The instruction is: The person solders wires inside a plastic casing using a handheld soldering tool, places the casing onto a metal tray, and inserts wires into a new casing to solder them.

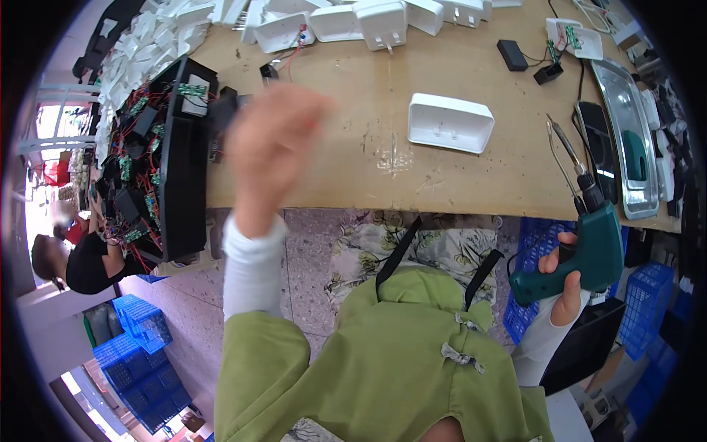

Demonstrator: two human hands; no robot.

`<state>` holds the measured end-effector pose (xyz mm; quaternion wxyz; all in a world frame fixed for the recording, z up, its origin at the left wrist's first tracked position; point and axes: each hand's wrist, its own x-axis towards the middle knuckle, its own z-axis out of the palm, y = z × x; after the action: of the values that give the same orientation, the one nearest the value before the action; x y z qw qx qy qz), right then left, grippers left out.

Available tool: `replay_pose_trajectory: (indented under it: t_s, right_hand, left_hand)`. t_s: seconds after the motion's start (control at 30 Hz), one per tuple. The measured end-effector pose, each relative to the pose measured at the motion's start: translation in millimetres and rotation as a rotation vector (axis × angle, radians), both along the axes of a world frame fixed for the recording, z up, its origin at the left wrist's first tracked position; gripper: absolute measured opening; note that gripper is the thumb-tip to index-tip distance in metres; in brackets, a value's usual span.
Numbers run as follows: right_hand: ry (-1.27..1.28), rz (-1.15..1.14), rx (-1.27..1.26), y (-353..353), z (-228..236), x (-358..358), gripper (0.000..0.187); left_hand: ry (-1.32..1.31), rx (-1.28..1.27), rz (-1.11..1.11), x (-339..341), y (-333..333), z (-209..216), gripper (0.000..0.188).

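My right hand (pixel 565 283) is wrapped round the handle of a green soldering gun (pixel 600 239), its tip and thin feed tube pointing up over the table's front edge. My left hand (pixel 276 144) is smeared by motion above the left part of the table, near a black bin (pixel 184 162). Its fingers cannot be made out, and a reddish spot shows by them. Between the hands, a white plastic housing (pixel 451 124) lies with its hollow side up. Red wires and a small black part (pixel 269 71) show just beyond the left hand.
Green circuit boards with wires (pixel 151 202) fill the bin. White housings (pixel 339 23) line the table's far side. At the right are a black battery-like block (pixel 512 55), a phone-like black slab (pixel 596 144) and a metal tray (pixel 630 199). A person (pixel 92 258) sits far left.
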<state>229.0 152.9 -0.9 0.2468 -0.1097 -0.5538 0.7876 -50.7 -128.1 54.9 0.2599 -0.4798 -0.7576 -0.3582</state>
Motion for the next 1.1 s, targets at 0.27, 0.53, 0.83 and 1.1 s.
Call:
replay_pose_trajectory:
  t_s: [0.27, 0.53, 0.83, 1.1]
  right_hand:
    - [-0.009, 0.066, -0.095, -21.1, 13.8, -24.5, 0.064]
    - [0.061, 0.01, -0.349, -36.7, 11.0, -53.3, 0.071]
    - [-0.123, 0.113, -0.215, -70.1, 18.4, -79.5, 0.073]
    - [-0.141, 0.283, -0.317, -76.9, 7.7, -80.4, 0.069]
  left_hand:
    - [-0.403, -0.135, -0.175, 65.2, 51.3, -54.2, 0.016]
    - [-0.522, -0.09, -0.181, 63.6, 61.2, -44.6, 0.012]
    - [-0.67, 0.002, -0.401, 59.4, 49.3, -40.9, 0.012]
    - [-0.324, -0.071, -0.283, 67.9, 55.2, -48.7, 0.024]
